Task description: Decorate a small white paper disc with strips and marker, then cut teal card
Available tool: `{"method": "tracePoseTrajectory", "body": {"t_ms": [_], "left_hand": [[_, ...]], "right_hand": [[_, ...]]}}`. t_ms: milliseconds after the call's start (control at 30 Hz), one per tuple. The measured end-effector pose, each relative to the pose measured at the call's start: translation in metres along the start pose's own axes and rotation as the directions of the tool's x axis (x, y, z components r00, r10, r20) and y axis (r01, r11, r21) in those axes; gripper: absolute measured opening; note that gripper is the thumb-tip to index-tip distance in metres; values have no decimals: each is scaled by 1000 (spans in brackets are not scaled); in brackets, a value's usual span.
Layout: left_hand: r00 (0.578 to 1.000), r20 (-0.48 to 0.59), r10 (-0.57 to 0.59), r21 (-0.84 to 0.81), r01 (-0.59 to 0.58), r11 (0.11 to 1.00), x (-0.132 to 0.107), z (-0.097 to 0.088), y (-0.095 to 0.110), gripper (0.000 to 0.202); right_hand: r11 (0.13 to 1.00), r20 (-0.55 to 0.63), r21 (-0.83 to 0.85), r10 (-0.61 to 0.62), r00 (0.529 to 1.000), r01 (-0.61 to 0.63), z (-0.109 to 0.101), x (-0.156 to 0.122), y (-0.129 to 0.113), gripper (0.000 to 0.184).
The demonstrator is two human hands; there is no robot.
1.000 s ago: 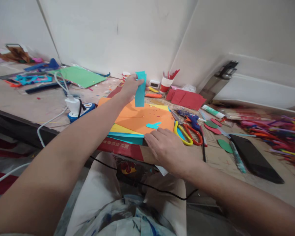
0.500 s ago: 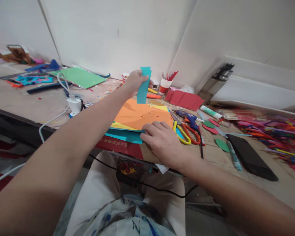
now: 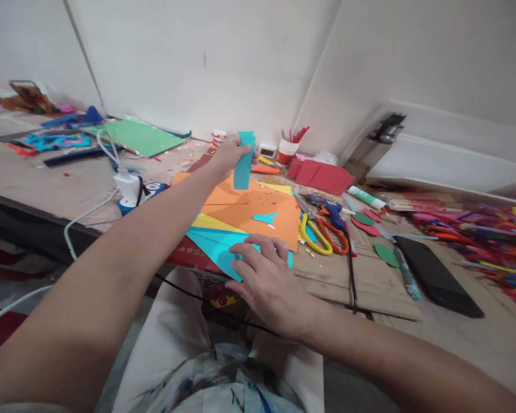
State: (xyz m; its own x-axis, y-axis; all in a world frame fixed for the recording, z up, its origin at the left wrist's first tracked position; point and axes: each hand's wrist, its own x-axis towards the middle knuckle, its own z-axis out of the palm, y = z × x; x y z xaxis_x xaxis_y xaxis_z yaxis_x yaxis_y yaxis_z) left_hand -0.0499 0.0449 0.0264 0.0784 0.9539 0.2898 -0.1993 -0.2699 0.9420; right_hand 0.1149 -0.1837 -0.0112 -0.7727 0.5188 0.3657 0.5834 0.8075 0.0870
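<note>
My left hand [image 3: 229, 156] pinches a stack of blue paper strips [image 3: 243, 166] upright above the paper pile. Under it lie orange sheets [image 3: 279, 201], with a yellow sheet [image 3: 215, 222] and blue sheets [image 3: 215, 246] showing at the near side. My right hand [image 3: 270, 281] hovers over or rests on the blue sheets, palm down, its fingers apart and slightly bent, with nothing seen in them. A small blue paper scrap [image 3: 265, 218] lies on the orange paper just beyond its fingers. Scissors with yellow and red handles [image 3: 316, 238] lie right of the pile.
Right of the scissors are a blue glue gun [image 3: 333, 212], a black phone [image 3: 438, 275], a pen [image 3: 408, 272] and many coloured pipe cleaners [image 3: 490, 235]. Red paper pieces [image 3: 322, 175] and a cup [image 3: 287, 151] stand near the wall. A white plug [image 3: 128, 186] with cables is on the left.
My right hand has moved toward me and its fingers have spread. The blue scrap and more of the blue sheets now show. My left hand has lowered slightly leftward with the strips.
</note>
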Motion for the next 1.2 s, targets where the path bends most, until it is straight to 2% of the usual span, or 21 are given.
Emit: {"method": "tracePoseTrajectory", "body": {"t_ms": [67, 200, 300, 333, 400, 467, 500, 567, 633, 667, 733, 800, 867, 933, 1000, 1067, 1133, 1200], "left_hand": [[1000, -12, -4, -4, 4, 1000, 1, -1, -2, 3], [1000, -25, -11, -18, 10, 1000, 0, -4, -1, 5], [999, 6, -38, -35, 39, 999, -3, -4, 3, 6], [998, 29, -54, -35, 55, 998, -5, -2, 4, 5], [989, 98, -109, -5, 110, 994, -10, 3, 8, 3], [962, 184, -201, 87, 188, 978, -16, 9, 12, 4], [942, 223, -249, 145, 221, 964, -19, 12, 14, 6], [899, 299, -319, 213, 263, 941, -25, 17, 15, 5], [862, 366, -351, 190, 301, 935, -28, 18, 14, 7], [857, 380, -349, 150, 315, 937, -28, 16, 12, 8], [895, 321, -310, 46, 312, 949, -25, 10, 10, 8], [962, 140, -234, -97, 249, 964, -19, 0, 8, 13], [982, 11, -190, -222, 187, 957, -14, -9, 9, 21], [981, -49, -185, -297, 163, 941, -13, -12, 9, 28], [972, -71, -222, -316, 189, 930, -15, -7, 6, 30], [969, -54, -243, -291, 218, 932, -20, 3, 2, 28], [974, -25, -223, -282, 207, 937, -24, 16, -1, 24], [981, 38, -191, -281, 194, 940, -28, 26, 0, 21]], "right_hand": [[995, -40, 100, -16, 999, 20, 1, -1, -1, 17], [966, -81, 259, 0, 997, 21, -5, -4, 4, 21], [943, -128, 306, 176, 976, -130, -25, 1, 22, 20], [928, -175, 315, 263, 949, -199, -33, 4, 32, 19], [886, -284, 331, 422, 861, -325, -48, 14, 57, 13], [850, -375, 350, 513, 772, -395, -57, 23, 83, 7], [833, -390, 370, 542, 745, -412, -58, 28, 96, 6], [804, -377, 415, 578, 724, -425, -56, 35, 118, 7], [773, -315, 459, 603, 733, -439, -47, 42, 136, 7], [750, -301, 492, 624, 721, -443, -41, 44, 143, 7], [659, -277, 606, 700, 658, -446, -28, 50, 154, 7], [496, -214, 753, 806, 552, -432, -15, 55, 162, 7], [328, -135, 866, 881, 454, -378, -5, 59, 164, 7], [185, -51, 933, 918, 393, -309, 4, 61, 163, 9], [74, 34, 962, 922, 385, -261, 10, 61, 159, 14], [11, 93, 970, 905, 416, -241, 15, 60, 154, 18], [5, 102, 973, 886, 452, -229, 19, 58, 148, 21], [43, 72, 975, 869, 490, -219, 21, 57, 143, 26]]}}
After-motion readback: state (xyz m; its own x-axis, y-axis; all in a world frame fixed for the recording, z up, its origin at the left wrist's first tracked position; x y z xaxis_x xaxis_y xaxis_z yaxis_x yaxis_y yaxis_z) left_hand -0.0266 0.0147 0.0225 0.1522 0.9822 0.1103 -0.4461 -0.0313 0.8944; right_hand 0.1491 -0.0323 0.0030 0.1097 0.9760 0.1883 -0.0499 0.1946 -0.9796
